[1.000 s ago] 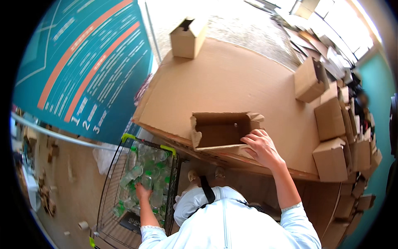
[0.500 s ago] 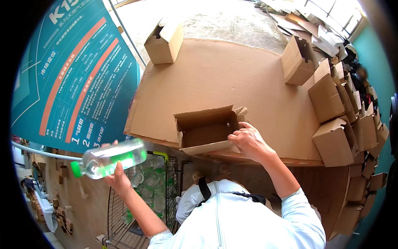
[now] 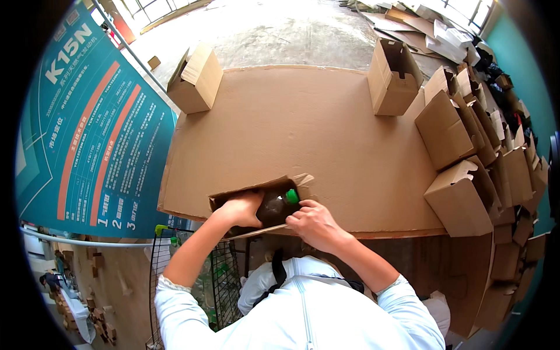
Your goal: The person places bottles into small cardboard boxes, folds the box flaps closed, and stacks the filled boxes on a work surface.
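A small open cardboard box (image 3: 304,185) lies at the table's front edge with its opening upward. Inside it is a clear plastic bottle (image 3: 273,209) with a green cap (image 3: 292,196), the cap toward the box's right end. My left hand (image 3: 242,209) reaches into the box and is closed on the bottle; some of its fingers are hidden by the box wall. With pinched fingers, my right hand (image 3: 318,224) grips the box's near right edge, close beside the cap.
The table (image 3: 291,128) is topped with brown cardboard. One open box (image 3: 201,79) stands at its far left corner, another (image 3: 394,81) at the far right. Several boxes (image 3: 446,125) crowd the right side. A wire cart (image 3: 224,280) holding bottles is below left, beside a teal banner (image 3: 99,134).
My left hand has brought the bottle from over the cart, at left, into the box. The box and my right hand appear lower and further left in view, which has shifted too.
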A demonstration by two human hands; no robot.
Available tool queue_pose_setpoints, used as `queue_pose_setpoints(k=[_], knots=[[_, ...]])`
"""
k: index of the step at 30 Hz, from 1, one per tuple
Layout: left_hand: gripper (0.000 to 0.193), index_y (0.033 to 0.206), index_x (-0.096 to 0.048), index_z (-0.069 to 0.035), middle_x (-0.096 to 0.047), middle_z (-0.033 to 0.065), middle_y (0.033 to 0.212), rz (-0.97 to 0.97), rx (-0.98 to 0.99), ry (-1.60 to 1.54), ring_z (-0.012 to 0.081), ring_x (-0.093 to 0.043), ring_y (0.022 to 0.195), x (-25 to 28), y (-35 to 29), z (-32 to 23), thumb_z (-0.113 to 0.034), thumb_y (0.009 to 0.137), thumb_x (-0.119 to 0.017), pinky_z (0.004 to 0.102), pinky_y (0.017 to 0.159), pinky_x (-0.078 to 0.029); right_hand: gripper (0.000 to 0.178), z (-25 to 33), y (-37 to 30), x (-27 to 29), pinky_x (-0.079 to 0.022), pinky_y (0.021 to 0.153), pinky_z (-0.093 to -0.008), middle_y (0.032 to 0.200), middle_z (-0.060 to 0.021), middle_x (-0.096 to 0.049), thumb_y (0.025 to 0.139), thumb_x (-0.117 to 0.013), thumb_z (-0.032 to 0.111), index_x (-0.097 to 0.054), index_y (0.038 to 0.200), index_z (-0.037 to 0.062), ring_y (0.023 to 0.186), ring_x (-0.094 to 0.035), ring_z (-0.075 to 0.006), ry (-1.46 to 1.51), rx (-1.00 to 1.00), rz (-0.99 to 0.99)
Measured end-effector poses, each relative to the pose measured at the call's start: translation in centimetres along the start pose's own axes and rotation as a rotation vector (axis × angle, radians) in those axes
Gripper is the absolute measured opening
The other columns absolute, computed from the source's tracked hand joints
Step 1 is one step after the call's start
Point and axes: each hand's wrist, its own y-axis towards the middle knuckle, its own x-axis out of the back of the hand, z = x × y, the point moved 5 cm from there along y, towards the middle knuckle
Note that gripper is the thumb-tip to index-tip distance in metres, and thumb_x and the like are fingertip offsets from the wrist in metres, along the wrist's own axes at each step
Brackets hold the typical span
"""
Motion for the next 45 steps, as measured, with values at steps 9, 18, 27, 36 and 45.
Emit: queue_pose_setpoints(k=[9,18,27,36,45], knots=[[0.039,0.103,-0.068,-0.003,-0.068,0.0185,0.108,-0.004,0.072,0.137,0.035,-0.065,0.1,-4.6,2.8,0.8,-0.028,0.073,-0.073,0.0428,0.088,-0.052,0.019,0.5,-0.2,0.0,-0.044,0.1,-0.0401,0.099,-0.0118,-0.065,0.081,-0.064,0.011,-0.063,0.099,0.005,0.101,-0.062,-0.0271,0.076,0.132,0.02],[0.076,0.127,-0.057,-0.002,-0.058,0.0184,0.131,-1.051,0.159,-0.503,0.0337,-0.054,0.124,2.6,-16.1,-1.1,-0.051,0.073,-0.078,0.0441,0.105,-0.041,0.064,-3.7,-4.2,2.8,-0.037,0.11,-0.0451,0.14,-0.013,-0.051,0.078,-0.077,0.033,-0.053,0.131,0.0058,0.134,-0.043,-0.0312,0.361,-0.22,-0.406],[0.067,0.125,-0.052,-0.005,-0.055,0.0189,0.128,-1.165,0.457,-0.553,0.0293,-0.057,0.112,-2.9,-12.5,3.0,-0.019,0.068,-0.085,0.0386,0.089,-0.046,0.057,-3.5,0.3,-1.9,-0.042,0.104,-0.0445,0.123,-0.0147,-0.06,0.072,-0.081,0.015,-0.058,0.124,0.0048,0.116,-0.054,-0.0292,0.429,-0.347,-0.373],[0.069,0.131,-0.054,-0.004,-0.045,0.0157,0.144,-0.735,-0.139,-0.121,0.0338,-0.038,0.137,-0.7,-9.8,5.0,-0.035,0.075,-0.078,0.0532,0.115,-0.026,0.075,-3.4,4.4,-1.0,-0.025,0.116,-0.0514,0.149,-0.0131,-0.038,0.082,-0.071,0.045,-0.044,0.142,0.0109,0.142,-0.03,-0.0314,0.084,-0.113,0.1],[0.089,0.148,-0.039,-0.03,-0.039,0.0246,0.136,-0.611,-0.248,0.059,0.0396,-0.042,0.121,-0.5,-8.7,4.4,-0.042,0.069,-0.079,0.0533,0.103,-0.036,0.098,-1.6,3.8,-3.1,-0.024,0.119,-0.0488,0.158,-0.0106,-0.019,0.071,-0.08,0.039,-0.028,0.151,0.0193,0.145,-0.018,-0.0344,-0.204,-0.168,0.312]])
